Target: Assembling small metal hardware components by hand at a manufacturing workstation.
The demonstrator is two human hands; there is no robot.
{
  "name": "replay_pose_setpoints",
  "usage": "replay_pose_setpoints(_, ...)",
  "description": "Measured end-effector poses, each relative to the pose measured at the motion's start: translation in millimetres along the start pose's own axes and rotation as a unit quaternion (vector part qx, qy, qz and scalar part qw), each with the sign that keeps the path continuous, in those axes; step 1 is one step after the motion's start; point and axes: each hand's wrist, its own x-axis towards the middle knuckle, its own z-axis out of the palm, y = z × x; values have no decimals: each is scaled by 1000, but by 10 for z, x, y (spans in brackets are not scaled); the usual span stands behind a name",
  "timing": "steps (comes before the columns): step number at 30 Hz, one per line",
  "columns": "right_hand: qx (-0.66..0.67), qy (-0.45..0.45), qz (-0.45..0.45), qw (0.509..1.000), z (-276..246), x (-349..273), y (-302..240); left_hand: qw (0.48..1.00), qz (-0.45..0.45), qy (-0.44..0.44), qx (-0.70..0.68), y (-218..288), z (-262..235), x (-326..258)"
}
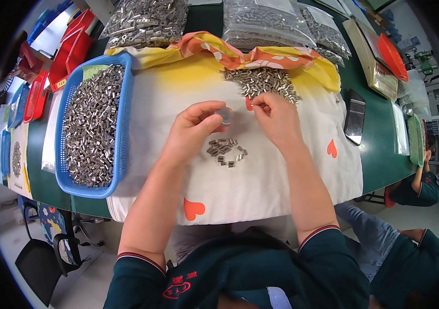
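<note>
Over the middle of a white cloth [250, 195], my left hand [193, 126] is closed on a small round grey disc-like piece [224, 116], gripped between thumb and fingers. To its right my right hand [277, 117] is pinched, its fingertips together; whatever is in them is too small to make out. Just beyond the right hand lies a heap of short shiny metal sleeves [266, 82]. A smaller loose cluster of metal sleeves [224, 150] is spread on the cloth below and between my hands.
A blue plastic basket [127, 103] full of metal sleeves stands at the left. Bulging clear bags [263, 23] line the back behind a bunched yellow and orange cloth [214, 45]. A dark phone [355, 116] and a scale [369, 62] are at the right. Other people sit beyond.
</note>
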Motion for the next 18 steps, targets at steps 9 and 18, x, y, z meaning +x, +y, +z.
replay_pose_setpoints(9,-74,82,-81,991,29,15,-17,996,15,-20,-87,-22,-3,3)
replay_pose_setpoints(18,35,24,-247,968,119,-169,-393,996,10,9,-88,9,78,-14)
